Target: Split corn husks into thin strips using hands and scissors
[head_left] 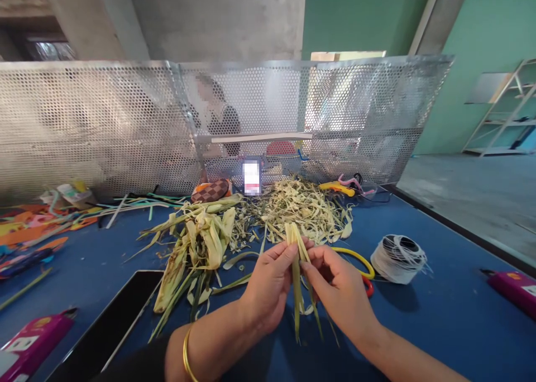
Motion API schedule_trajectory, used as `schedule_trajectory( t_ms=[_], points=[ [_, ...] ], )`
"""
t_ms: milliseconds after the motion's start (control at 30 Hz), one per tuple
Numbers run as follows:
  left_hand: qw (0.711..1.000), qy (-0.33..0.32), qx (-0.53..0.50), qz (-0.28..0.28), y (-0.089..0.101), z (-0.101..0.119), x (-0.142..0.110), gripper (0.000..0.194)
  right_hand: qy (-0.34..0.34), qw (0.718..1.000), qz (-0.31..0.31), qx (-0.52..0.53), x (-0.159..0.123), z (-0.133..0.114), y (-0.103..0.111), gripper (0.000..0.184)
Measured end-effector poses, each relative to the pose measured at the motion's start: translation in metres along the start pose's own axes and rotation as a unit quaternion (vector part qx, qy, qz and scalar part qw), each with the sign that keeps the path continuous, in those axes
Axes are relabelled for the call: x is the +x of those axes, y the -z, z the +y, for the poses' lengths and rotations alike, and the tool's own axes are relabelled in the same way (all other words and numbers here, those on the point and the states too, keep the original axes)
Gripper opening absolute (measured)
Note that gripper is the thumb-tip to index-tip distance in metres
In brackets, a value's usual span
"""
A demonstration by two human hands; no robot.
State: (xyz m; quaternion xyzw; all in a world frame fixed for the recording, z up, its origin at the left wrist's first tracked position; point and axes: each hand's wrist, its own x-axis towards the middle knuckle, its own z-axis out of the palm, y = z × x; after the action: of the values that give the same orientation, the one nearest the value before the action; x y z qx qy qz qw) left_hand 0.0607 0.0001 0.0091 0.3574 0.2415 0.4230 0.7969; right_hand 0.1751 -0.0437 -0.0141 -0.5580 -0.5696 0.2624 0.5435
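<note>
Both of my hands are together in front of me on a small bundle of corn husk strips (296, 270). The pale folded ends stick up above my fingers and the thin green ends hang down. My left hand (272, 278) is closed, pinching the bundle between thumb and fingers. My right hand (339, 284) is closed too, its thumb and fingers on the strips at the right side. Left of my hands lies a heap of whole corn husks (205, 237). Beyond them spreads a pile of shredded husk (307, 206). Scissors-like loops, one yellow (358, 256) and one red, show partly behind my right hand.
A spool of white string (400, 259) stands right. Magenta tools (39, 337) lie at both sides, near a black phone (111, 323). A lit phone (252, 176) leans by the perforated metal screen (104, 125); a person is behind it. Coloured scraps (29, 225) lie far left.
</note>
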Motion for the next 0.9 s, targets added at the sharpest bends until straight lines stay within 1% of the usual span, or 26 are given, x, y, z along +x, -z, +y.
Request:
schedule_trajectory(
  t_ms=[200, 300, 367, 500, 633, 900],
  points=[
    [1.000, 0.003, -0.001, 0.005, -0.0004, -0.0030, -0.0005, 0.026, -0.007, 0.999, 0.001, -0.045, -0.0002, 0.0009, -0.0010, 0.025],
    [1.000, -0.001, 0.012, 0.011, 0.0004, -0.0024, -0.0006, 0.024, 0.008, 0.998, -0.008, -0.062, -0.0009, 0.0010, -0.0008, 0.023],
    [1.000, 0.002, 0.022, 0.014, 0.0005, -0.0012, -0.0011, 0.024, 0.018, 0.998, -0.005, -0.060, -0.0013, 0.0005, -0.0004, 0.024],
    [0.999, 0.008, 0.033, 0.011, 0.0007, -0.0003, -0.0021, 0.026, 0.009, 0.999, 0.006, -0.047, -0.0007, -0.0018, 0.0006, 0.026],
    [0.999, 0.006, 0.041, 0.004, 0.0020, -0.0021, -0.0009, 0.026, 0.013, 0.998, -0.008, -0.069, 0.0004, -0.0035, 0.0014, 0.028],
    [0.995, -0.007, 0.096, 0.008, 0.0018, -0.0016, -0.0011, 0.026, 0.071, 0.987, -0.015, -0.144, -0.0015, 0.0026, 0.0009, 0.030]
  ],
)
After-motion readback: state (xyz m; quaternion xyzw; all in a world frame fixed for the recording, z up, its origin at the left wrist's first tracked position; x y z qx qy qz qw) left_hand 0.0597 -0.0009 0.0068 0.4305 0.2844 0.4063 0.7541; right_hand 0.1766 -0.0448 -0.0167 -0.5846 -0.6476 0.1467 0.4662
